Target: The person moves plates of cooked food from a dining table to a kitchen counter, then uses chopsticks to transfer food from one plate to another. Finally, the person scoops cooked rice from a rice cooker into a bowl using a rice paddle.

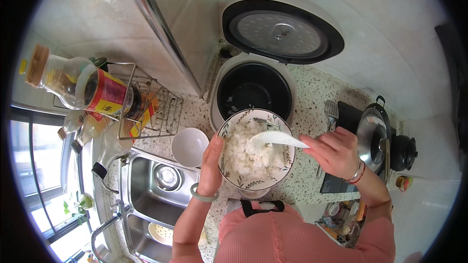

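My left hand [212, 165] grips the rim of a white bowl [253, 184] with a leaf pattern, its thumb along the edge. Cooked white rice [243, 158] fills the bowl. In my right hand [336, 152] is a white rice paddle [280, 139], its handle pinched between thumb and fingers. The paddle's head rests on the rice. Just beyond the bowl stands a rice cooker [215, 109] with its lid [282, 27] raised. A few grains cling inside its dark inner pot [253, 87].
A small white bowl [190, 147] stands left of my left hand, beside the steel sink [161, 204]. Farther left, a wire rack [161, 112] holds jars and bottles. On the right are a lidded wok [373, 136] on the stove, a slotted spatula [331, 111] and a black pot [403, 153].
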Demonstrator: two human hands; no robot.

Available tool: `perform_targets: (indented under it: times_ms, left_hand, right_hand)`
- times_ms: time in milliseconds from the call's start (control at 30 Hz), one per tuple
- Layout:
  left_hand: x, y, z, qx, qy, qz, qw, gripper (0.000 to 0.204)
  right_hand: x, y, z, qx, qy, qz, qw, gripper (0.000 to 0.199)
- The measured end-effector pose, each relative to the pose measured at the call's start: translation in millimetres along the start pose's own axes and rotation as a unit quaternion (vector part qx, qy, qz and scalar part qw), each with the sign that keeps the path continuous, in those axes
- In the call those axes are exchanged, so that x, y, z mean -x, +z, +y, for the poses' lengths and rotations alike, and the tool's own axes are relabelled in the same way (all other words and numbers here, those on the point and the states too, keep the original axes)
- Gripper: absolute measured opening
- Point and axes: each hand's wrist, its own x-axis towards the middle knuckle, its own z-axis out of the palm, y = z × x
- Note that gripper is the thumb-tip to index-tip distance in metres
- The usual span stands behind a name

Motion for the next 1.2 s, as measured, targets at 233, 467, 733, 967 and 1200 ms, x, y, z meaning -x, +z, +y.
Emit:
perform_targets:
  times_ms: [233,467,733,967,1200]
  left_hand:
    - [-1,-7,-5,-0.025,0.015,-0.009,1.0,0.053]
    - [9,-18,-20,-0.066,-0.04,-0.077,0.994,0.05]
    - [18,-23,-25,-0.085,-0.071,-0.104,0.988,0.048]
    - [13,-21,-19,-0.086,-0.073,-0.117,0.987,0.049]
    - [15,-29,-18,-0.072,-0.077,-0.096,0.99,0.049]
  right_hand:
    - [-20,13,24,-0.248,0.191,0.023,0.949,0.025]
    - [-54,84,47,0.0,0.17,-0.186,0.968,0.016]
    - [-70,127,39,0.055,0.173,-0.314,0.932,0.01]
    - [-79,150,34,-0.044,0.129,-0.235,0.962,0.014]
    - [-96,144,50,0.055,0.08,-0.172,0.98,0.014]
